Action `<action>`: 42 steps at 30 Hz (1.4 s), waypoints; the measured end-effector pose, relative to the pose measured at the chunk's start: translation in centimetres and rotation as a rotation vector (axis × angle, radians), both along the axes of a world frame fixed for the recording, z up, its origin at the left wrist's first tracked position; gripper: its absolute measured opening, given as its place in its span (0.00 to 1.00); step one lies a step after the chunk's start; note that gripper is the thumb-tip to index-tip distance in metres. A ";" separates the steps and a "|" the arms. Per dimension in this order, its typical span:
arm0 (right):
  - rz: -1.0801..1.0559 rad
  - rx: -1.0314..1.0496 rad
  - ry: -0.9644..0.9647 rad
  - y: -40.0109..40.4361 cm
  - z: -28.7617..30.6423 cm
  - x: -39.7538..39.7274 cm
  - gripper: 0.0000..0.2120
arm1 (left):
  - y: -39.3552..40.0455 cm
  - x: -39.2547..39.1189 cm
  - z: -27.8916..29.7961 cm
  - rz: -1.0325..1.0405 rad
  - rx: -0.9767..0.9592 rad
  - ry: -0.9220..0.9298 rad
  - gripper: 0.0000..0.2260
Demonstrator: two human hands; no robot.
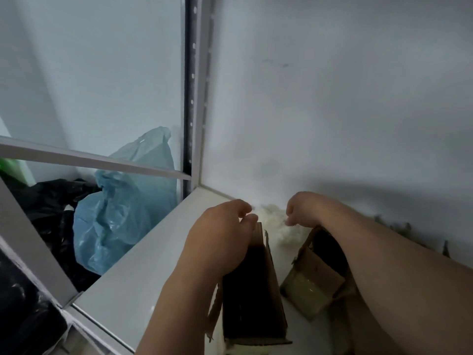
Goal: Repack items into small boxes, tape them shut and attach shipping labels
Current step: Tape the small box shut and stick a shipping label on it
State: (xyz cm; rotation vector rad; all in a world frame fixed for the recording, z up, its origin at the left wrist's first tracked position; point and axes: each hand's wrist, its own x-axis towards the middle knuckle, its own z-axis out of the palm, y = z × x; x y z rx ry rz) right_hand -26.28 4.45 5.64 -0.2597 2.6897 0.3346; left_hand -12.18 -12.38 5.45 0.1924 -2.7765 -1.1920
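Two small brown cardboard boxes stand on a white shelf [143, 267]. My left hand [217, 237] grips the far top edge of the nearer open box [253, 298], thumb against the flap. My right hand [304, 208] hovers with curled fingers over the second box [314, 278], which has tape on its flap; my forearm covers much of it. Whether the right fingers hold anything cannot be seen. A pale fluffy wad of filling [271, 219] lies on the shelf between and beyond the hands.
A white wall rises right behind the shelf. A metal rack upright [195, 98] stands at the shelf's back left corner. Left and below, a blue plastic bag [122, 208] and black bags [46, 201] sit behind a rack crossbar [89, 157].
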 end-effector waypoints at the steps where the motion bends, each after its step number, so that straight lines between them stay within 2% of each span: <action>1: -0.004 0.033 -0.040 -0.1 -0.4 -0.2 0.20 | 0.3 -0.3 0.0 -0.006 -0.004 0.000 0.14; 4: -0.097 -0.022 -0.144 -0.4 -1.4 -0.9 0.22 | 1.1 -1.0 -0.1 -0.017 0.001 -0.014 0.13; 10: -0.097 0.035 -0.148 -1.3 -3.6 -3.0 0.28 | 1.3 -1.5 -0.8 -0.018 0.006 -0.063 0.14; 14: -0.078 0.161 -0.191 -1.8 -4.7 -3.8 0.22 | 1.3 -1.6 -0.9 -0.024 0.025 -0.060 0.16; 21: -0.009 0.191 -0.214 -1.6 -6.7 -3.3 0.14 | 1.3 -1.5 -1.2 -0.047 0.039 -0.082 0.16; 24: 0.009 0.091 -0.144 -1.0 -6.2 -2.9 0.15 | 1.5 -1.7 -1.2 -0.055 0.048 -0.071 0.16; 26: 0.021 -0.048 -0.096 -0.7 -4.5 -2.5 0.16 | 1.9 -1.9 -1.0 -0.062 0.063 -0.049 0.16; 31: -0.050 -0.622 0.028 1.4 1.4 -0.3 0.08 | 3.5 -1.5 0.4 -0.067 0.070 -0.001 0.16; 35: -0.025 -0.713 0.109 5.1 5.8 4.7 0.09 | 5.4 -0.5 1.7 -0.077 0.061 0.038 0.16; 42: -0.209 -0.828 0.315 16.6 9.6 16.2 0.11 | 12.9 3.9 4.6 -0.244 0.080 0.081 0.14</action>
